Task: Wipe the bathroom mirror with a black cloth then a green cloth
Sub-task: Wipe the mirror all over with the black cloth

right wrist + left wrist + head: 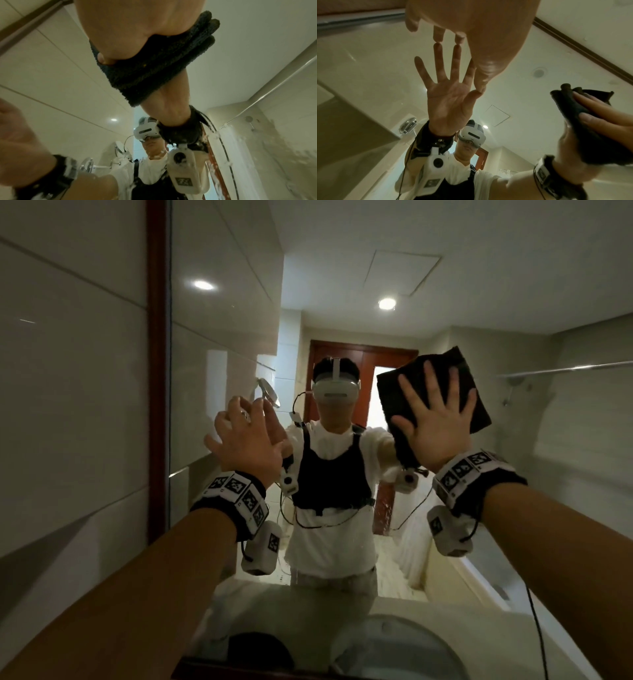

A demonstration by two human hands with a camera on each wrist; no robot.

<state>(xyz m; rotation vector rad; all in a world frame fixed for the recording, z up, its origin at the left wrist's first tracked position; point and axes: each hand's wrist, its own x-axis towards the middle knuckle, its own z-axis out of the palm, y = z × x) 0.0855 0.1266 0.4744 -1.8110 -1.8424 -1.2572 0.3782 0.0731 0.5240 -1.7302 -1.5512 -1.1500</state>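
The bathroom mirror [342,285] fills the view ahead and reflects me. My right hand [438,419] lies flat with its fingers spread on a folded black cloth [388,395] and presses it against the glass at upper right. The right wrist view shows the cloth [154,70] sandwiched between my palm [128,27] and the mirror. My left hand [246,440] is open and bare, and its fingertips [438,39] touch the glass left of the cloth [583,128]. No green cloth shows in any view.
A dark wooden frame [156,371] edges the mirror on the left, with a tiled wall [68,371] beyond it. White droplets or foam [216,134] speckle the lower glass. A wash basin [394,645] and a dark object [257,648] appear at the mirror's bottom edge.
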